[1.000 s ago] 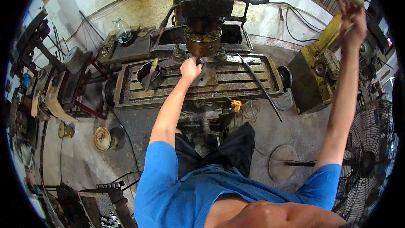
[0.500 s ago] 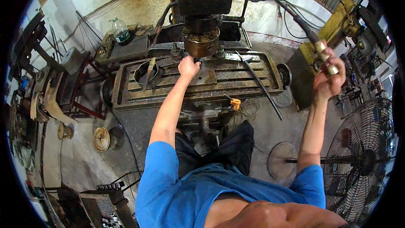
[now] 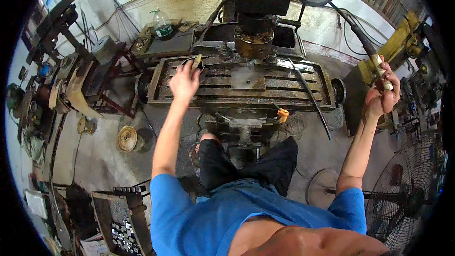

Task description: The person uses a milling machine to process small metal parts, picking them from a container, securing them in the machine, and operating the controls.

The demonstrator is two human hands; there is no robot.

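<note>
My left hand (image 3: pixel 184 84) is over the left end of the slotted machine table (image 3: pixel 218 100), fingers apart at a brush (image 3: pixel 197 60) with a yellowish handle end. The brush rests at a dark container (image 3: pixel 203 72), mostly hidden by my hand. Raised at the right, my right hand (image 3: pixel 382 98) is closed around the pale grip of a long lever (image 3: pixel 381 68) running up to the machine. Below the round, chip-filled spindle housing (image 3: pixel 254 42), a flat metal plate (image 3: pixel 248 76) with a small dark hole lies on the table.
A dark bar (image 3: pixel 310 97) slants over the table's front edge, near an orange-yellow object (image 3: pixel 283 114). A caged fan (image 3: pixel 407 189) stands at lower right. At lower left is a box (image 3: pixel 97 204) of small metal pieces. A clear bottle (image 3: pixel 162 24) stands at the back left.
My left hand has left the spot under the spindle and moved left to the brush. The plate's hole now shows. My right hand stays on the lever. The whole view has shifted.
</note>
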